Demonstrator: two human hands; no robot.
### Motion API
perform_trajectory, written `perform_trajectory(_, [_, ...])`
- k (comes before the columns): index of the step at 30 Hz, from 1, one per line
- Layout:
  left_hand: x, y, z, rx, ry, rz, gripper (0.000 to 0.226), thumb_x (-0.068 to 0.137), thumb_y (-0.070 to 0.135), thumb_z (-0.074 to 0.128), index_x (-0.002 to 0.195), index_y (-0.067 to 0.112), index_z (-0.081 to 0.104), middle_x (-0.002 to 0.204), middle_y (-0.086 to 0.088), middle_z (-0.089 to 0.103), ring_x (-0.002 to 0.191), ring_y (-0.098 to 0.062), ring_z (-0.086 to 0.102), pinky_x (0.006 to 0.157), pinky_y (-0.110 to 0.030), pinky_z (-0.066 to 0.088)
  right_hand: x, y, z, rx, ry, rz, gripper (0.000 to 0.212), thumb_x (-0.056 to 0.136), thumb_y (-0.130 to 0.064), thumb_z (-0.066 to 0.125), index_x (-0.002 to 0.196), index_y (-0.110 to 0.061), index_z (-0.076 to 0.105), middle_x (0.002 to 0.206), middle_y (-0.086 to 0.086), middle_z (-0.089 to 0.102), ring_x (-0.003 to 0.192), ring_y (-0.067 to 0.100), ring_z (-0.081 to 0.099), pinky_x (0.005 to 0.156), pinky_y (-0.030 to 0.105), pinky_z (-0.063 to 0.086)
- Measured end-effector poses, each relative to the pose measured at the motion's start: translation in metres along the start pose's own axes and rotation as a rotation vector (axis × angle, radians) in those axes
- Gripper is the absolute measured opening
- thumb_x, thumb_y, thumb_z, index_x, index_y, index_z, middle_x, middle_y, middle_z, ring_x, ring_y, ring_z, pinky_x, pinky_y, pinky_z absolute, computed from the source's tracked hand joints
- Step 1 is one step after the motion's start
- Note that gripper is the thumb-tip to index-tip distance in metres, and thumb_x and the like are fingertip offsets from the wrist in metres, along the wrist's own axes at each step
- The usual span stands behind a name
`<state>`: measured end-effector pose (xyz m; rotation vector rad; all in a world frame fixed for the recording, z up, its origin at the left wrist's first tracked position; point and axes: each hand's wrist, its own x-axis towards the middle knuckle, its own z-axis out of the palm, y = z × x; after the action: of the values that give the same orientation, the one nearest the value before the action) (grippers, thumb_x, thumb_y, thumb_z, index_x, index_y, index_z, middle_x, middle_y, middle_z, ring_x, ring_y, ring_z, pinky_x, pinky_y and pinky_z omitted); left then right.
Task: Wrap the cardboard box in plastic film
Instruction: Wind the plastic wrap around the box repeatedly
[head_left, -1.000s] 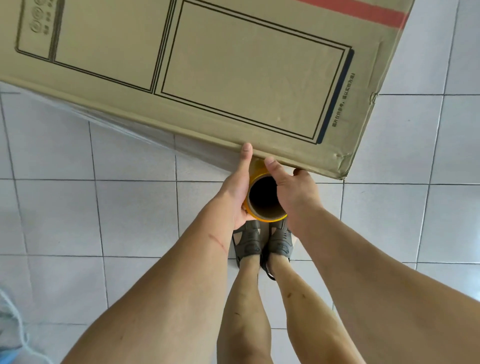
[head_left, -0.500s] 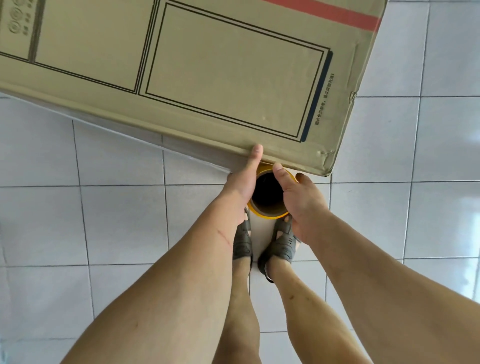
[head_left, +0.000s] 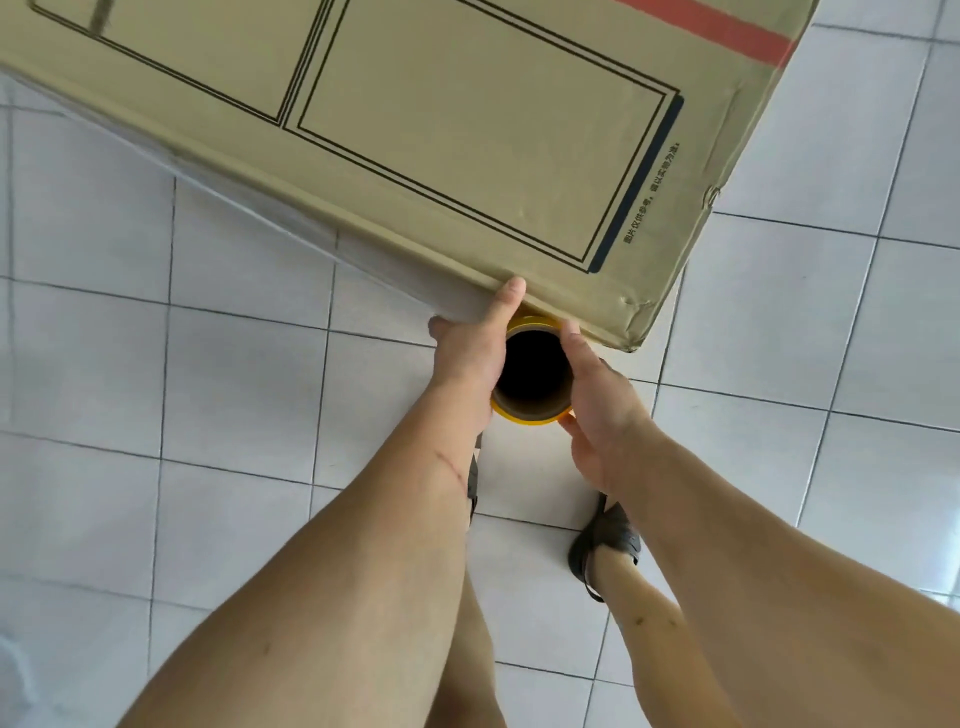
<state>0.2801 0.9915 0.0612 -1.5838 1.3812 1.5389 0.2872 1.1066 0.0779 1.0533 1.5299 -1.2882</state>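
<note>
Two hands grip film roll | left hand, right hand curled round it | at box near edge, right corner | film covers near side; top bare, wrapping partway

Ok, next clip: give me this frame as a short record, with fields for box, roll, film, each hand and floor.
box: large cardboard box, printed outlines, red stripe at its far corner
roll: yellow-rimmed roll, hollow core facing the camera, by the box's near corner
film: clear film stretched along the box's near side
left hand: left hand grips the roll, one finger up at the box edge
right hand: right hand grips the roll's other side
floor: white tiles
</note>
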Motion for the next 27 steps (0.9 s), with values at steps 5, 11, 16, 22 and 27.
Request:
perform_trajectory(5, [0.004, -0.011, 0.007, -0.118, -0.091, -0.162, 0.145, 0.036, 0.102, 0.079, 0.15, 0.015, 0.054, 0.128, -0.016, 0.078, 0.115, -0.041, 0.076, 0.104, -0.057, 0.062, -0.004, -0.018, -0.01, -0.153, -0.019, -0.026, 0.056, 0.093, -0.06, 0.049, 0.134, -0.022, 0.051, 0.119, -0.004, 0.057, 0.108, 0.02, 0.051, 0.088, 0.034, 0.038])
perform_trajectory(11, [-0.005, -0.021, 0.026, -0.103, -0.188, -0.169, 0.133, 0.054, 0.11, 0.056, 0.144, 0.013, 0.062, 0.125, -0.02, 0.079, 0.117, -0.045, 0.075, 0.106, -0.065, 0.059, -0.002, -0.008, -0.032, -0.19, 0.045, -0.014, 0.078, 0.091, -0.07, 0.045, 0.15, -0.021, 0.035, 0.144, 0.001, 0.047, 0.129, 0.025, 0.044, 0.098, 0.038, 0.035])
perform_trajectory(16, [-0.009, -0.024, 0.038, -0.078, -0.017, -0.071, 0.126, 0.054, 0.102, 0.062, 0.145, 0.016, 0.06, 0.126, -0.015, 0.077, 0.115, -0.042, 0.074, 0.103, -0.056, 0.062, -0.002, -0.001, -0.042, -0.125, 0.013, 0.045, 0.078, 0.082, -0.078, 0.049, 0.138, -0.023, 0.05, 0.134, -0.003, 0.056, 0.12, 0.02, 0.051, 0.101, 0.036, 0.04])
perform_trajectory(22, [-0.013, -0.034, 0.043, -0.104, -0.257, -0.235, 0.163, 0.02, 0.117, 0.054, 0.149, 0.019, 0.059, 0.138, -0.022, 0.073, 0.128, -0.05, 0.068, 0.11, -0.072, 0.051, -0.003, -0.017, -0.056, -0.291, 0.054, -0.062, 0.061, 0.09, -0.06, 0.057, 0.133, -0.017, 0.05, 0.125, 0.002, 0.057, 0.108, 0.022, 0.053, 0.086, 0.036, 0.039])
perform_trajectory(27, [-0.01, -0.038, 0.055, -0.028, -0.082, -0.064, 0.17, 0.019, 0.116, 0.052, 0.16, 0.021, 0.048, 0.15, -0.014, 0.066, 0.135, -0.042, 0.063, 0.115, -0.061, 0.051, 0.002, -0.017, -0.065, -0.282, 0.009, 0.021, 0.083, 0.076, -0.077, 0.056, 0.139, -0.023, 0.051, 0.143, -0.002, 0.052, 0.129, 0.024, 0.048, 0.109, 0.043, 0.036])
